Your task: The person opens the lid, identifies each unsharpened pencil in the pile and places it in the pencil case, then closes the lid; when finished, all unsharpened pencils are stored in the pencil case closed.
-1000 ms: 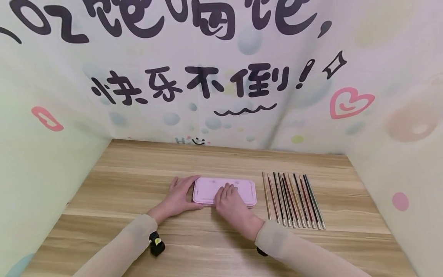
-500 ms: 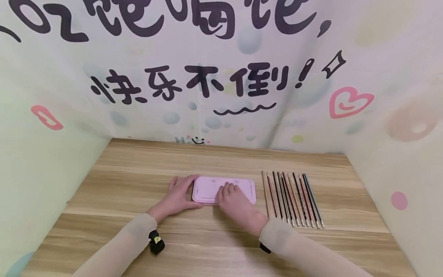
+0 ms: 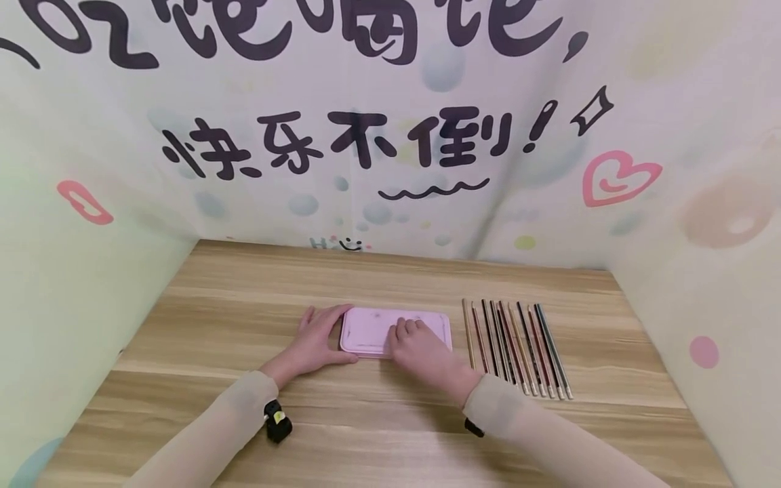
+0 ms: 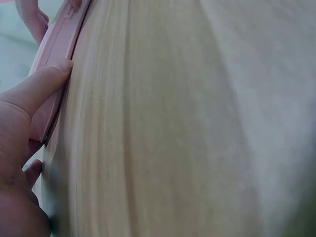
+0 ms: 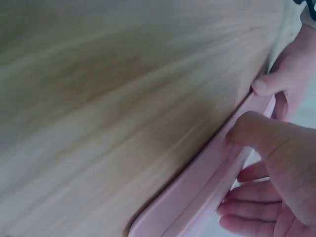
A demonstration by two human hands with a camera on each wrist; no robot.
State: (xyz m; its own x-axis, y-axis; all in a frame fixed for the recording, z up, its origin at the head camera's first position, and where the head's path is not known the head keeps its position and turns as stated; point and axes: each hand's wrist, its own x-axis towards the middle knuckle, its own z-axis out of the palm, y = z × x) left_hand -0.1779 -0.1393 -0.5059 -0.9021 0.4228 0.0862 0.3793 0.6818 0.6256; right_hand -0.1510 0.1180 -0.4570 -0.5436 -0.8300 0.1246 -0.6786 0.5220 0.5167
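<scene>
Near the middle of the table [image 3: 256, 285] in the head view, I have the closed pink case [image 3: 369, 332] lying flat left of the pencils [image 3: 513, 346], the left grip [image 3: 311, 346] clamped on its left end; if that hold slackens while the right grip [image 3: 421, 349] pulls, I expect a skid. From the left wrist, I see the thumb [image 4: 49, 76] pressed on the front wall [image 4: 45, 106], perhaps too lightly to brace it. From the right wrist, the right grip pinches the case's front, and I read its long axis as running side to side, front wall towards the table's near side.
</scene>
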